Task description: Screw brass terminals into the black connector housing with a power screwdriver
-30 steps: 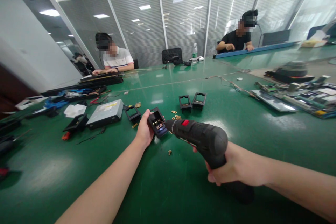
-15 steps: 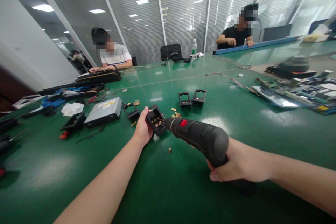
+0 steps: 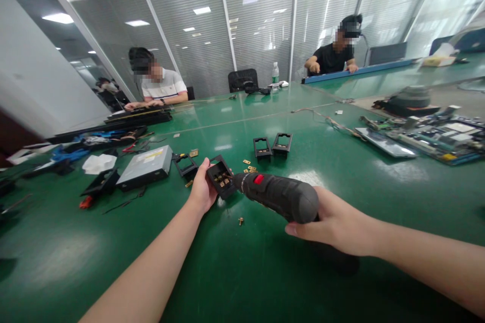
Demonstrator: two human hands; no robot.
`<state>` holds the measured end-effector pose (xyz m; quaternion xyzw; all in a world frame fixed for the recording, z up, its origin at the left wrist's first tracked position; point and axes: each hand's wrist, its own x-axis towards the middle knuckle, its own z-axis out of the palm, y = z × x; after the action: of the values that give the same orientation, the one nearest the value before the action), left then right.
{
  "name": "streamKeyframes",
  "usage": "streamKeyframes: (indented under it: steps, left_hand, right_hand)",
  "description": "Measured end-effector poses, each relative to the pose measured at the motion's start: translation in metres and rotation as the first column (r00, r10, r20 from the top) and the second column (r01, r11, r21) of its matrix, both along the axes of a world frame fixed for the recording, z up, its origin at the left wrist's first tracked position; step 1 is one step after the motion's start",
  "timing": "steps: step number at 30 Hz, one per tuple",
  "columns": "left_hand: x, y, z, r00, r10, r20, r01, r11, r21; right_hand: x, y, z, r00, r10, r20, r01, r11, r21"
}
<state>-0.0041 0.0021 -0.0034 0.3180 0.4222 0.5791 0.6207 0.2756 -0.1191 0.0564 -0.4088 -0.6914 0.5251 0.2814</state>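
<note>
1. My left hand (image 3: 201,193) grips a small black housing (image 3: 220,176), tilted up off the green tabletop (image 3: 265,272).
2. My right hand (image 3: 337,224) wraps around the black electric screwdriver (image 3: 276,196), its tip at the housing.
3. Two empty black frames (image 3: 273,145) sit farther off; a silver drive (image 3: 146,166) lies left.

Bright, even light falls from ceiling panels (image 3: 56,17) in the upper left of the frame. The glossy green table (image 3: 265,272) carries pale glare patches at lower left and centre right. Straight lines bow near the edges; far corners look soft.
</note>
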Motion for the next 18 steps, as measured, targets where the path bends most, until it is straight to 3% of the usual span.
streamKeyframes:
  steps: [4,11,16,18]
  left_hand:
    - [0.0,0.001,-0.001,1.0,-0.018,0.009,0.018,1.0,0.007]
    - [0.002,0.001,-0.001,1.0,0.005,0.007,-0.005,1.0,-0.013]
    - [0.004,0.001,0.0,0.999,0.012,0.03,-0.012,1.0,-0.021]
    - [0.003,0.002,0.0,0.999,0.008,0.036,-0.008,1.0,-0.022]
  right_hand:
    - [0.001,0.003,0.0,0.997,-0.024,-0.072,0.028,0.999,0.045]
    - [0.003,0.008,0.005,0.997,-0.07,-0.018,0.072,0.983,0.168]
    - [0.002,0.004,-0.005,0.987,-0.094,-0.132,0.106,0.991,0.086]
    - [0.002,0.001,-0.009,0.979,-0.131,-0.154,0.151,0.981,0.122]
